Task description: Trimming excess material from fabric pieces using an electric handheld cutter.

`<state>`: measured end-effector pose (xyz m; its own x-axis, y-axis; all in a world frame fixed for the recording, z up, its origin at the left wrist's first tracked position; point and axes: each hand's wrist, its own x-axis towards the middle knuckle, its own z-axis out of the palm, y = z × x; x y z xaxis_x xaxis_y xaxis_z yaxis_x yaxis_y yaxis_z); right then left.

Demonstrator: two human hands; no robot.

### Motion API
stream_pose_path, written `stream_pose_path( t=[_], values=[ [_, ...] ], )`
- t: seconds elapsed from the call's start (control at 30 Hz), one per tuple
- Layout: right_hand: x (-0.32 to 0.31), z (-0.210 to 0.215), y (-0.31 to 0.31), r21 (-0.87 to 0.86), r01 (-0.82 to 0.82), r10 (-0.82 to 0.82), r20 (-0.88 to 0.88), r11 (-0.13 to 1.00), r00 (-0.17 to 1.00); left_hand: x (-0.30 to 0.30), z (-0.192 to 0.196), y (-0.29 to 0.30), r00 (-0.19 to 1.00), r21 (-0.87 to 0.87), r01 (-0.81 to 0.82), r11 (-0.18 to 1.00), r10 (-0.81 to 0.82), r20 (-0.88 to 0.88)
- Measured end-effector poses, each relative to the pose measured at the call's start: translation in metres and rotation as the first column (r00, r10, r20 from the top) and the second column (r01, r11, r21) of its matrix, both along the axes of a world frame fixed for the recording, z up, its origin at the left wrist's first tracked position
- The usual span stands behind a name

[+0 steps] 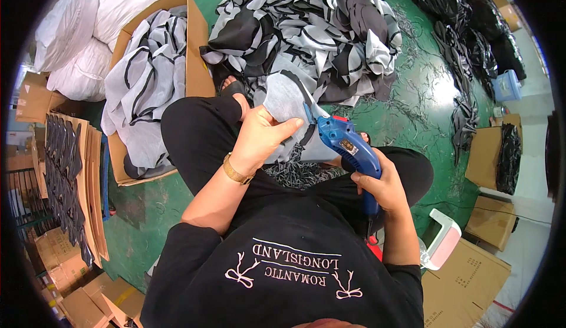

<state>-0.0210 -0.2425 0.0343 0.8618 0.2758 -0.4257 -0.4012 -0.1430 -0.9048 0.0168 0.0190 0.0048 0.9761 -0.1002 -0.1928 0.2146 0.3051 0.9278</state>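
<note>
My left hand (pixel 261 134), with a gold bracelet on the wrist, grips a grey fabric piece (pixel 283 95) and holds it up over my lap. My right hand (pixel 380 183) is closed around the handle of blue electric scissors (pixel 345 142). The scissors' blade touches the right edge of the grey fabric piece. Thin trimmed strips (pixel 298 175) lie on my lap below the piece. I sit in black trousers and a black shirt.
A big heap of grey, black and white fabric pieces (pixel 312 27) lies on the green floor ahead. An open cardboard box (pixel 197 63) at left holds grey pieces. White sacks (pixel 88 27) stand far left; more boxes (pixel 471 275) right; black pieces (pixel 471 27) along the right.
</note>
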Motion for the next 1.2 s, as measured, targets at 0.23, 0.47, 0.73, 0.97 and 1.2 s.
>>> stream_pose_path(
  t=[0.23,0.47,0.73,0.97,1.2],
  values=[
    [0.003,0.002,0.002,0.104,0.018,-0.011,-0.068,0.994,0.998,-0.003,0.003,0.000,0.997,0.038,0.071,0.997,-0.072,0.034],
    [0.021,-0.010,0.014,0.221,0.099,-0.115,0.063,0.970,0.991,-0.004,-0.002,-0.008,0.988,-0.103,0.154,0.983,-0.152,0.035],
    [0.049,-0.002,0.050,0.025,0.163,-0.162,0.323,0.986,0.933,-0.021,-0.001,-0.030,0.946,-0.184,0.320,0.929,-0.323,0.013],
    [0.042,-0.010,0.049,0.184,0.141,-0.170,0.150,0.973,0.974,0.000,0.008,-0.036,0.984,-0.360,0.054,0.931,-0.111,-0.137],
    [0.024,-0.031,0.000,0.446,0.054,-0.063,0.007,0.893,0.998,0.019,-0.003,-0.017,0.995,-0.412,0.043,0.910,-0.076,-0.064]
  ],
)
